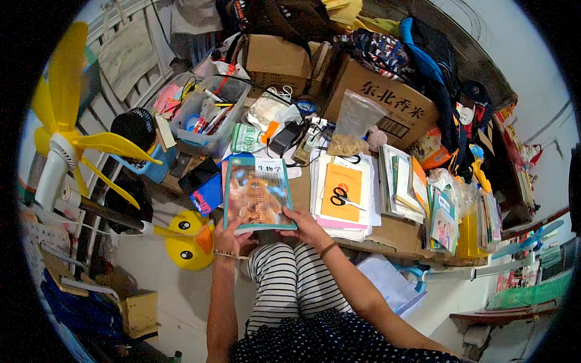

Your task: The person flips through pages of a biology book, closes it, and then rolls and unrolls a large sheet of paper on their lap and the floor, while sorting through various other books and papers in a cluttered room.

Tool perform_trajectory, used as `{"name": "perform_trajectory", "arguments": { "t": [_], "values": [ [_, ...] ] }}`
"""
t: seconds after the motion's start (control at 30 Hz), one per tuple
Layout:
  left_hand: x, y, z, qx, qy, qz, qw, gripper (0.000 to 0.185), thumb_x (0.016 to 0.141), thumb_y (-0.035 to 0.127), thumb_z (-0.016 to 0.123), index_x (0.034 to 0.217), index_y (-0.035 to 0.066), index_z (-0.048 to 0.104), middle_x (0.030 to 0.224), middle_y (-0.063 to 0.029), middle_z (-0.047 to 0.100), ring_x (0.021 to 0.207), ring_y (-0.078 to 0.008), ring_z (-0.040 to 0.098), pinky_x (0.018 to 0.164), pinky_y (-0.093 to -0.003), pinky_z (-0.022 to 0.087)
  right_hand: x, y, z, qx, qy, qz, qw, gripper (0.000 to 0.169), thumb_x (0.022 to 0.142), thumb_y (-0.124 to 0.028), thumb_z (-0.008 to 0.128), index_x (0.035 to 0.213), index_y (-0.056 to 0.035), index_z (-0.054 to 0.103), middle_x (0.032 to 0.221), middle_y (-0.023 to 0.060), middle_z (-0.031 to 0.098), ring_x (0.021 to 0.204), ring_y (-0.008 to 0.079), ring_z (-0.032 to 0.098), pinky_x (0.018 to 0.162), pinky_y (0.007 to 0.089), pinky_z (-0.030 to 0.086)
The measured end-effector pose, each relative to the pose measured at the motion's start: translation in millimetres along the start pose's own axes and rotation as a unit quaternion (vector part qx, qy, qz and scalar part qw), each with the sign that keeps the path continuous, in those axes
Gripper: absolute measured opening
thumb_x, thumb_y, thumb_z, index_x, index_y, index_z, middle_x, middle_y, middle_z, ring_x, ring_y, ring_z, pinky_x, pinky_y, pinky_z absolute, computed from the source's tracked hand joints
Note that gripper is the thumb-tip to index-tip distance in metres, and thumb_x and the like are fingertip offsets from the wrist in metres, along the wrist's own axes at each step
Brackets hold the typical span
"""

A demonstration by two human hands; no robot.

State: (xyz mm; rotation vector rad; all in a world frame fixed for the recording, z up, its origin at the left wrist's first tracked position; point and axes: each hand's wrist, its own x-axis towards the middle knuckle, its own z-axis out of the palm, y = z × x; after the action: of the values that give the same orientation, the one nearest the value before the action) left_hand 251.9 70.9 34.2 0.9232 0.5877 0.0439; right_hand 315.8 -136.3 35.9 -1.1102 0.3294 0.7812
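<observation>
A biology textbook (259, 193) with a teal border and a brown picture cover is held face up above my lap, at the front edge of the table. My left hand (233, 237) grips its lower left corner, thumb on the cover. Around the lower right corner closes my right hand (305, 227), its thumb on top and its fingers underneath. Just right of the book, white-handled scissors with black grips (345, 198) lie on an orange booklet (341, 181), which rests on a stack of papers (317, 213). Left of the book are a blue packet (208, 196) and a black phone (199, 176).
A yellow fan (61, 136) and a yellow duck-shaped base (184, 240) stand at left. Behind are a clear plastic bin (213, 136) of stationery and a cardboard box (376, 100). Upright books and papers (401, 186) line the right side. Cables and a black adapter (286, 138) lie behind the book.
</observation>
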Motion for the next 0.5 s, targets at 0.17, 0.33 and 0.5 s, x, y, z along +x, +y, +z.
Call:
{"name": "perform_trajectory", "arguments": {
  "t": [0.17, 0.33, 0.5],
  "values": [
    [-9.9, -37.8, 24.9, -0.108, -0.070, -0.017, 0.991, 0.019, 0.085, 0.006, 0.055, 0.103, 0.002, 0.050, 0.088, -0.0082, 0.058, 0.084, -0.0244, 0.062, 0.071, -0.0413, 0.057, -15.4, -15.0, -40.0, -0.074, 0.029, -0.125, 0.989, 0.032, 0.087, -0.023, 0.058, 0.106, 0.0020, 0.055, 0.082, 0.0035, 0.061, 0.066, 0.0121, 0.060, 0.054, 0.0244, 0.050],
    [45.2, -118.1, 3.1, -0.005, -0.002, -0.079, 0.997, 0.035, 0.083, 0.008, 0.060, 0.116, 0.005, 0.047, 0.106, -0.0132, 0.053, 0.095, -0.0291, 0.056, 0.074, -0.0468, 0.054, -63.0, -6.2, -104.5, -0.216, 0.061, -0.177, 0.958, 0.028, 0.088, -0.020, 0.056, 0.108, 0.0011, 0.056, 0.082, 0.0059, 0.063, 0.068, 0.0126, 0.061, 0.059, 0.0240, 0.051],
    [62.6, -123.5, -46.2, 0.655, -0.154, 0.386, 0.632, 0.032, 0.074, 0.014, 0.071, 0.100, 0.004, 0.056, 0.102, -0.0127, 0.055, 0.087, -0.0248, 0.058, 0.067, -0.0321, 0.053, -170.4, 54.9, -214.5, -0.013, 0.238, -0.106, 0.965, 0.019, 0.089, -0.019, 0.054, 0.097, -0.0027, 0.058, 0.085, 0.0087, 0.065, 0.068, 0.0136, 0.062, 0.060, 0.0252, 0.051]
  ]
}}
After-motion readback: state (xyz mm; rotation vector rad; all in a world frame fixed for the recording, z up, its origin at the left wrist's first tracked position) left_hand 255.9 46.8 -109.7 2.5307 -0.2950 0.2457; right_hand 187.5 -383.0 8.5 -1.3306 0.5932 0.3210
